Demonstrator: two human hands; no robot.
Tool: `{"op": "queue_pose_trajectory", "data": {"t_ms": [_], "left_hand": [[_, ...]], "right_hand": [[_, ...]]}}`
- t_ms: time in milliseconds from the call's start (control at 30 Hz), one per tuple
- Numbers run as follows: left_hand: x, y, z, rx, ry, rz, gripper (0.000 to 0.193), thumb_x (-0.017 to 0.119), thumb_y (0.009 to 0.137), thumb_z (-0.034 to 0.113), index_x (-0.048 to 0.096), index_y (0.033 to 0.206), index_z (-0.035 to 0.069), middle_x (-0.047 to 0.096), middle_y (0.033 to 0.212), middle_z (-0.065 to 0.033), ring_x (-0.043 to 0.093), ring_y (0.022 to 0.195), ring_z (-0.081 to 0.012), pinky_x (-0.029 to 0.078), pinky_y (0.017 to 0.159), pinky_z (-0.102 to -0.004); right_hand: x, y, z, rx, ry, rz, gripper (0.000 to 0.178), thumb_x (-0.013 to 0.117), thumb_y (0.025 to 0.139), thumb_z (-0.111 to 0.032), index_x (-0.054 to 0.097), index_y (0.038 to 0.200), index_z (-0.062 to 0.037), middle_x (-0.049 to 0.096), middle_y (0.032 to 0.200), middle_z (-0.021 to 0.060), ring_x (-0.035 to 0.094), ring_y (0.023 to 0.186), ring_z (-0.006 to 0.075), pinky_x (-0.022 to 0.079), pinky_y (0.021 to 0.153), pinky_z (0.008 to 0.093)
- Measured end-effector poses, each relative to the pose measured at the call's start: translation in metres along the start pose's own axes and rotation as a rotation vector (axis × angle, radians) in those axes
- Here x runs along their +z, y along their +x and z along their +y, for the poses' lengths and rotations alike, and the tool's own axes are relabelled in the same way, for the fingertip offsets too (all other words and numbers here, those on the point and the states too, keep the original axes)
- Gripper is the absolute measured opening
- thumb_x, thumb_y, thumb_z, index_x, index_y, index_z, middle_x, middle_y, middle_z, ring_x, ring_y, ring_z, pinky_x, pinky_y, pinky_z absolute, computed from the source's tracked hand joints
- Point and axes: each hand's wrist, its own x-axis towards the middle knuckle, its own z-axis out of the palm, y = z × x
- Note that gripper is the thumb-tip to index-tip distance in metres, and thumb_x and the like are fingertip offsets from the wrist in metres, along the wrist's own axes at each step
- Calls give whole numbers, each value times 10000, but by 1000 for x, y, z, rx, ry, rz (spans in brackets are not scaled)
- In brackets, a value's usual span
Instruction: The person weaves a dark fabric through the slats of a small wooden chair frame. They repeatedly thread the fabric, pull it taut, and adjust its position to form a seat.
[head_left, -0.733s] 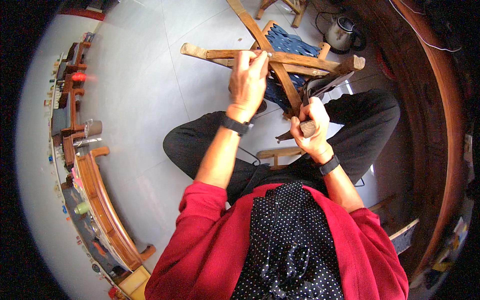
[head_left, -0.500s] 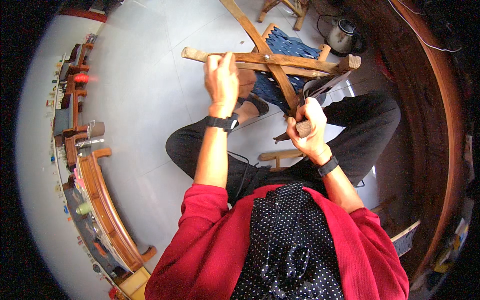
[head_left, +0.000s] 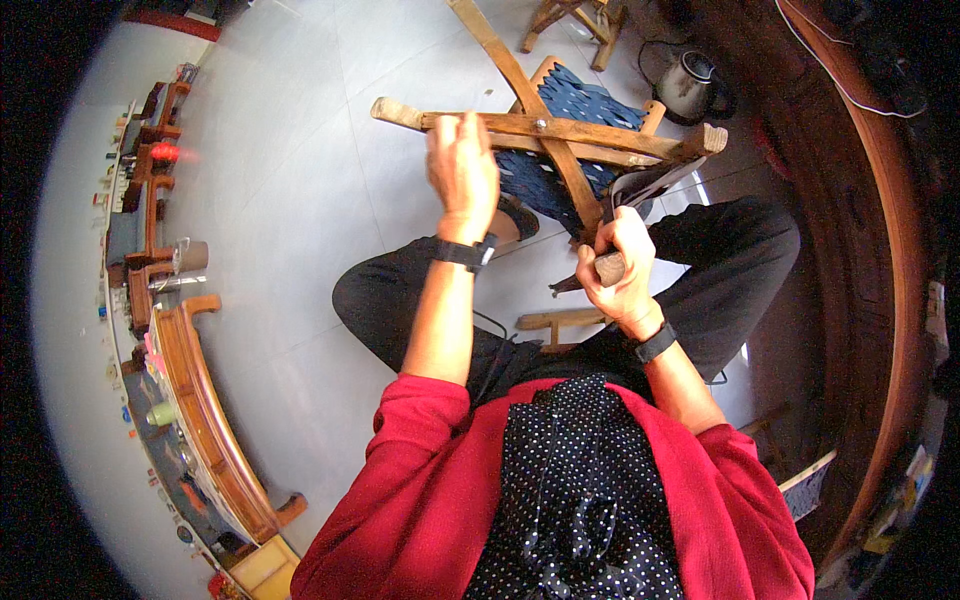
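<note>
Left hand (head_left: pixel 462 165) clasps the wooden frame's (head_left: pixel 560 130) rail; right hand (head_left: pixel 615 270) grips a wooden-handled blade (head_left: pixel 640 190) below it.

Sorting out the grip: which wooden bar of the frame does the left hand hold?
The left hand grips the long horizontal bar, not the diagonal bar crossing it.

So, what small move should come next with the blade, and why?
Probably draw the blade along the wooden rail. The left hand steadies the rail, and the right hand grips the tool's handle, with the blade set against the wood near the rail's right end.
</note>
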Motion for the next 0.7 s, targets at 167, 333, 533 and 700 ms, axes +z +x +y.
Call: {"op": "queue_pose_trajectory", "data": {"t_ms": [167, 333, 533, 700], "left_hand": [[16, -21, 36, 202, -179, -63, 451, 704, 763, -46, 675, 1198, 68, 573, 996, -99, 604, 951, -321, 516, 825, -408], [3, -8, -13, 52, -124, -80, 531, 721, 736, -73, 684, 1228, 126, 571, 1019, -93, 603, 958, -299, 520, 848, -390], [-36, 10, -52, -270, -117, 11, 385, 691, 814, 14, 663, 1197, 33, 689, 1102, -173, 657, 1071, -339, 515, 940, -417], [-12, 21, -25, -328, -371, 144, 413, 751, 836, 132, 630, 1218, 31, 665, 1150, -175, 626, 1091, -333, 492, 965, -436]], "right_hand": [[-1, -3, 1, 14, -9, -6, 270, 700, 645, -8, 459, 743, -80, 421, 719, 115, 454, 682, 317, 378, 611, 393], [-2, -4, 2, 16, 5, 1, 272, 693, 641, 5, 457, 748, -79, 424, 722, 112, 450, 674, 313, 382, 611, 390], [-1, -3, 4, 9, 10, -5, 279, 696, 640, 4, 456, 753, -82, 422, 724, 112, 455, 678, 313, 386, 610, 388], [-2, -4, 2, 12, -4, -8, 284, 699, 639, 0, 455, 758, -84, 421, 728, 111, 453, 678, 314, 386, 607, 387]]}}
